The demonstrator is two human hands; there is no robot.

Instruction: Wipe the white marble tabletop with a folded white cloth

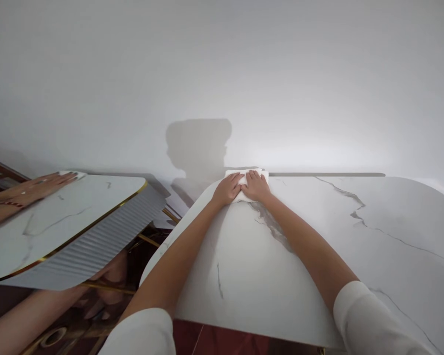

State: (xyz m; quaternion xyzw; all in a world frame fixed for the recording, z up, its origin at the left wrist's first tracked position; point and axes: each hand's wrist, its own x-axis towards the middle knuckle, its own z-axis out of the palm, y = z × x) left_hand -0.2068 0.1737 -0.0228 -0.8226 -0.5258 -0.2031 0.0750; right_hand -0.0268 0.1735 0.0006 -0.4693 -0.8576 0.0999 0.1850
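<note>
A folded white cloth (244, 195) lies at the far edge of a white marble-patterned table (251, 276), close to the wall. My left hand (227, 189) rests on the cloth's left part, fingers stretched forward and slightly bent. Beside it, my right hand (256, 186) presses on the right part with its fingers spread. The thumbs come together over the middle of the cloth. Both hands are open, lying on top of the cloth rather than wrapped round it. Both arms reach straight out across the tabletop.
On the left stands a second marble-patterned table (59, 212) with gold trim and a ribbed grey side. Another person's hands (44, 186) lie on a white cloth (77, 174) there. A pale wall (299, 88) runs behind both tables. The other person's legs (33, 310) show below.
</note>
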